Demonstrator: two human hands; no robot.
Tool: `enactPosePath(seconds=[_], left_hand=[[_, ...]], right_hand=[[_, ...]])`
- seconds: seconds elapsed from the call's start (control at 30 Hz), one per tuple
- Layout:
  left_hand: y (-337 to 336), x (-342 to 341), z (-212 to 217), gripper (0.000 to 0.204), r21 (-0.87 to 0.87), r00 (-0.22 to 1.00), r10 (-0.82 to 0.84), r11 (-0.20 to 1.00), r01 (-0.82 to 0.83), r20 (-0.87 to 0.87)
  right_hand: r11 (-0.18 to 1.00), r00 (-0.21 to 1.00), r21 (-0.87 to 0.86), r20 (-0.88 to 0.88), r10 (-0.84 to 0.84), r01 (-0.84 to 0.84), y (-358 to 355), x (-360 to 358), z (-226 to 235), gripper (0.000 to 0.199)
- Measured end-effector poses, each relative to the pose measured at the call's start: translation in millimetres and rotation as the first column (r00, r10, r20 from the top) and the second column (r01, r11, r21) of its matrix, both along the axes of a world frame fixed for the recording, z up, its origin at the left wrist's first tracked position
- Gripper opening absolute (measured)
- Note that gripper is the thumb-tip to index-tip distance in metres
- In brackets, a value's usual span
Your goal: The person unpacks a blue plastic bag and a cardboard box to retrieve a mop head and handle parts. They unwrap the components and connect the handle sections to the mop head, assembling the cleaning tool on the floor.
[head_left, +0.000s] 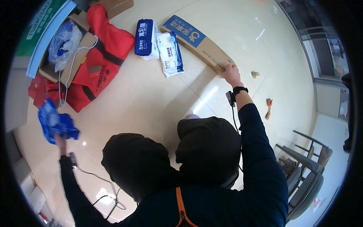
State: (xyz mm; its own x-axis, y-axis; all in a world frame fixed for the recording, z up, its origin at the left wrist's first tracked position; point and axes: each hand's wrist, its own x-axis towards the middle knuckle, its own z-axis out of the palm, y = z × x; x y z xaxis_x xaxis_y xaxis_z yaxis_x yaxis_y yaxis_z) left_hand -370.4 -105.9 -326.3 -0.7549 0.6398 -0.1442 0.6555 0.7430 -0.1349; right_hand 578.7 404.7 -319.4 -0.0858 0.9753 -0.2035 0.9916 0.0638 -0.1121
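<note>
Out at the left, my left hand (60,139) is closed on a crumpled blue plastic bag (56,123), held beside the red bag's lower end; hand and bag are a little blurred. My right hand (231,75) reaches forward, its curled fingers gripping the near end of a long, narrow cardboard box (206,53) with a blue label. Its fingertips are partly hidden. Left of that box lie a white-and-blue wipes pack (170,55) and a dark blue and white soft package (146,39).
A red fabric bag (109,49) lies at the upper left by an open carton (81,39) with clear plastic and a white hanger (68,81). Small bundles (268,109) rest on the floor at right. Grey chairs (306,181) stand lower right. Cables trail from both wrists.
</note>
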Motion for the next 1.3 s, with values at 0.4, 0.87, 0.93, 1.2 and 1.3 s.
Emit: enactPosePath(seconds=[0.4,0.87,0.93,1.2,1.3], left_hand=[[51.0,149.8,-17.9,0.067,0.366,0.626,0.245,0.634,-0.681,0.740],[329.0,285.3,176.0,0.068,0.225,0.657,0.092,0.896,-0.382,0.748],[331.3,303.2,173.5,0.074,0.304,0.755,0.039,0.901,-0.310,0.654],[332.4,365.0,182.0,0.068,0.062,0.864,-0.434,0.884,0.462,-0.257],[351.7,412.8,208.8,0.053,0.219,0.614,-0.712,0.695,0.685,0.340]], right_hand=[[0.982,0.970,-0.145,-0.192,-0.150,0.124,31.0,36.4,8.5,0.077],[0.894,0.606,-0.399,-0.666,-0.435,0.204,-67.9,37.9,-102.7,0.081],[0.883,0.525,-0.399,-0.710,-0.468,0.248,-86.3,28.2,-104.9,0.088],[0.824,0.658,-0.432,-0.506,-0.558,0.366,-85.3,-9.0,-80.8,0.103],[0.809,0.677,-0.491,-0.477,-0.560,0.323,-85.7,-21.0,-83.0,0.105]])
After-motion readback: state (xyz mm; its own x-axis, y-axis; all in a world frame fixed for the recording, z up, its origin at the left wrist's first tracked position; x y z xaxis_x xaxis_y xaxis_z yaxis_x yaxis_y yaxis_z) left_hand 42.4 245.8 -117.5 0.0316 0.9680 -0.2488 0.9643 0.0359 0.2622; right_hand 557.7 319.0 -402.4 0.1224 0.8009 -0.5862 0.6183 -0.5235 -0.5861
